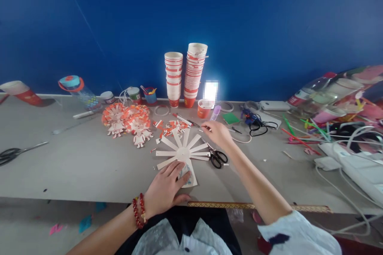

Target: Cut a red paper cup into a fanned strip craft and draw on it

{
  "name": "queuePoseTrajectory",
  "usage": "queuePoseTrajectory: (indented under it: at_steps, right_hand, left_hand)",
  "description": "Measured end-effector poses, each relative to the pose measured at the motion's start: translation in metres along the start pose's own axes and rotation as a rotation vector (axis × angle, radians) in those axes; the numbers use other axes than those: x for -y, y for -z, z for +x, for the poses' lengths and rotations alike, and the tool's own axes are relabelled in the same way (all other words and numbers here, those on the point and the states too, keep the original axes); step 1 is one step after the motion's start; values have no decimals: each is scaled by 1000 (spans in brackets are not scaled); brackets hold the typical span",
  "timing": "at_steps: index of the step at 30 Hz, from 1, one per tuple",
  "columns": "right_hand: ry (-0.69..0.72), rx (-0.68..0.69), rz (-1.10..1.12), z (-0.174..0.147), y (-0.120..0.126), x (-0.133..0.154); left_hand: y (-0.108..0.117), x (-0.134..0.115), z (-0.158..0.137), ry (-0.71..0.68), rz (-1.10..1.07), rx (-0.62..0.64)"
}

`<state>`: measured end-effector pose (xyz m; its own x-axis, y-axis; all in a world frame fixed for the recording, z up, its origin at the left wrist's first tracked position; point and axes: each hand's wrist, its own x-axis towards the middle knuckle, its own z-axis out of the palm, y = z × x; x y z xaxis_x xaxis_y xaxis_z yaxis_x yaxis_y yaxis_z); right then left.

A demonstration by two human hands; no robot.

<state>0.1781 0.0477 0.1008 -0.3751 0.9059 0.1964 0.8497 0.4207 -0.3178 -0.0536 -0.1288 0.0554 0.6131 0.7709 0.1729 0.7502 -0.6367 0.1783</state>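
A white paper cutout [183,153] lies on the table, its narrow strips fanned out like rays around a round centre. My left hand [169,183] rests flat with fingers spread, pressing on the cutout's wider lower panel, which carries a blue-green drawing partly hidden by the fingers. Beyond the cutout, my right hand [218,132] is closed in a pinch at the end of a slim dark pen [195,124]. Just below that hand, black-handled scissors [218,159] lie beside the strips. Red and white paper scraps [173,128] are heaped behind the cutout.
Finished orange-and-white paper figures [128,121] lie at left. Two tall paper-cup stacks [173,79] stand against the blue wall, near a single cup [204,108]. More scissors [18,153] lie far left. A glue gun [253,118], cables and bottles [311,89] crowd the right.
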Motion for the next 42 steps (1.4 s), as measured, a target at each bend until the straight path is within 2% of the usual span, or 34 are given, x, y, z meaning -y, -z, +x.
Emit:
queuePoseTrajectory:
  at_steps: [5, 9, 14, 19, 22, 24, 28, 34, 38, 42]
  right_hand:
    - [129, 104, -66, 47, -29, 21]
    - [178, 148, -99, 55, -39, 25]
    - [157, 93, -72, 29, -24, 10]
    - [-72, -16, -130, -14, 11, -39]
    - [-174, -12, -173, -35, 25, -62]
    - [-187, 9, -180, -42, 26, -66]
    - [-113, 52, -169, -29, 13, -47]
    - [-2, 137, -164, 37, -22, 8]
    - [-70, 166, -149, 64, -37, 29]
    - [-187, 83, -56, 62, -31, 29]
  left_hand:
    - [-1, 1, 0, 12, -1, 21]
    - [-2, 2, 0, 7, -3, 25]
    - [-2, 2, 0, 0, -13, -5]
    - [-2, 2, -1, -9, -8, -27]
    - [-3, 2, -2, -10, -7, -35]
    - [-3, 2, -2, -6, -7, -30]
    - [-3, 1, -1, -8, -4, -23]
    - [-2, 0, 0, 10, 2, -6]
    - [-1, 1, 0, 13, -21, 22]
    - [-1, 1, 0, 19, -32, 37]
